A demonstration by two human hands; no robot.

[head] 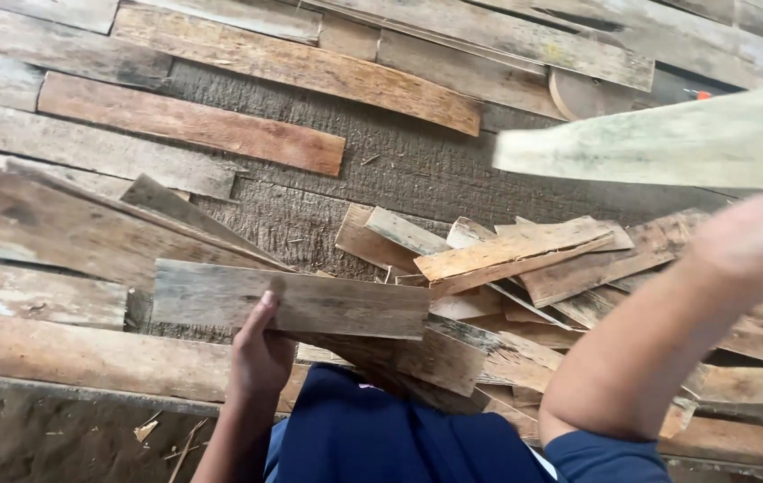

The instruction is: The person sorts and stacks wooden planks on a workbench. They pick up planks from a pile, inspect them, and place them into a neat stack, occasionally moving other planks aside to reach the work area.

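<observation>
Right hand (pixel 757 237) raised with pale plank (pixel 659 143); left hand (pixel 259 353) gripping grey board (pixel 292 300).

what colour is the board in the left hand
Weathered grey-brown, with darker streaks. The board in the left hand shows best in the head view.

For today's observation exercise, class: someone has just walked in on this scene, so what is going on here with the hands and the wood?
A person looks down at a heap of short wood offcuts lying on weathered planks. The left hand grips the lower edge of a flat grey board, held level. The right arm is raised; its hand is blurred beside a pale board, and whether it grips that board cannot be told.
</observation>
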